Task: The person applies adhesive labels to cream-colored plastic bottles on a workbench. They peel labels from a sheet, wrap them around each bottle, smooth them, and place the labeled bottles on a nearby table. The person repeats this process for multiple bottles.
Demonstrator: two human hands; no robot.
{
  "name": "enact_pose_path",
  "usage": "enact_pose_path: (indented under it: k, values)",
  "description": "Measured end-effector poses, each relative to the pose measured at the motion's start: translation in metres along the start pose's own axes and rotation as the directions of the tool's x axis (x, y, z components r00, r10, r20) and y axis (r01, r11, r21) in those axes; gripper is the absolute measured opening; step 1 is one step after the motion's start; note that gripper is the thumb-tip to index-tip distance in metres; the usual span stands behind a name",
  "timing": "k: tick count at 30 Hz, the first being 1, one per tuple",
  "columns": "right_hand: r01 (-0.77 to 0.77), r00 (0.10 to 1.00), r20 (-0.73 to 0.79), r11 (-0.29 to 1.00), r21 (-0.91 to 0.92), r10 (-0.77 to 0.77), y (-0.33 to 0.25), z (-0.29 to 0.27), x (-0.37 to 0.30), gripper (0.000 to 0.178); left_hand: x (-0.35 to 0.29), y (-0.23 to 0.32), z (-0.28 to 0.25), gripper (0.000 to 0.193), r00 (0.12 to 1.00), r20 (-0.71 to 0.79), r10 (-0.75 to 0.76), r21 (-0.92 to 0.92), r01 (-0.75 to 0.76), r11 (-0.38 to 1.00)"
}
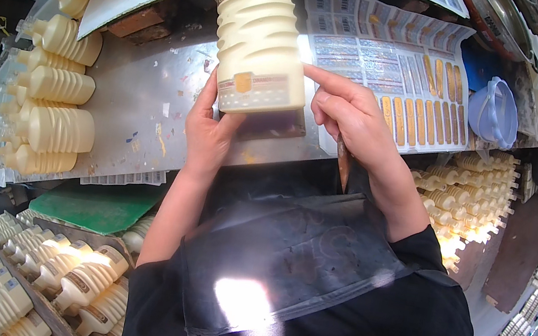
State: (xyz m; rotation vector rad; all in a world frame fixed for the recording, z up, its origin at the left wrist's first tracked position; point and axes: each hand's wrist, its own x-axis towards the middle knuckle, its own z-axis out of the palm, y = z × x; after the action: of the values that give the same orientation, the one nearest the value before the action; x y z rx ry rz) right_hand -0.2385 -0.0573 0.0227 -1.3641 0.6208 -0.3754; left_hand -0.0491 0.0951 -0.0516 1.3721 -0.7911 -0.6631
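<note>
A cream plastic bottle (260, 47) with wavy ribs stands tilted in front of me over the metal table. A gold band circles its shoulder, and a clear label with a gold emblem lies on its lower front. My left hand (210, 132) grips the bottle at its lower left side and base. My right hand (356, 115) reaches the bottle's right side with its index finger stretched out against or close to the edge. The other fingers of that hand curl round a thin, brown, pointed tool (342, 167), tip down; its upper part is hidden.
Sheets of stickers (383, 66), some with gold strips, lie at the right of the metal table (146, 99). A light blue bucket (494, 112) stands beyond them. Cream bottles (60, 86) line the left edge, and more bottles (83, 272) fill racks below. A green board (98, 201) lies at lower left.
</note>
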Motion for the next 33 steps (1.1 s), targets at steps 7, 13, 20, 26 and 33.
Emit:
enact_pose_path:
  k: [7,13,20,26,33]
  values:
    - [-0.076,0.996,-0.048,0.997,-0.003,0.076,0.02,0.004,0.008,0.048,-0.003,0.003,-0.002,0.079,0.989,0.021,0.149,0.371,-0.146,0.917]
    - [-0.14,0.986,-0.098,0.99,-0.035,0.136,0.024,0.007,0.011,0.049,-0.003,0.007,0.001,0.072,0.998,0.014,0.068,-0.096,-0.066,0.993]
    - [-0.096,0.992,-0.095,0.987,-0.125,0.085,0.026,0.014,0.02,0.05,0.004,-0.001,0.011,0.062,0.997,-0.072,-0.015,0.057,0.019,0.998]
    - [-0.096,0.989,-0.122,0.989,-0.11,0.083,0.031,0.014,0.02,0.049,0.004,-0.003,0.013,0.052,0.996,-0.091,-0.01,-0.035,0.007,0.999]
    - [-0.07,0.991,-0.125,0.992,-0.101,0.057,0.044,0.012,0.024,0.051,0.005,-0.005,0.013,0.053,0.994,-0.105,-0.019,-0.018,0.017,1.0]
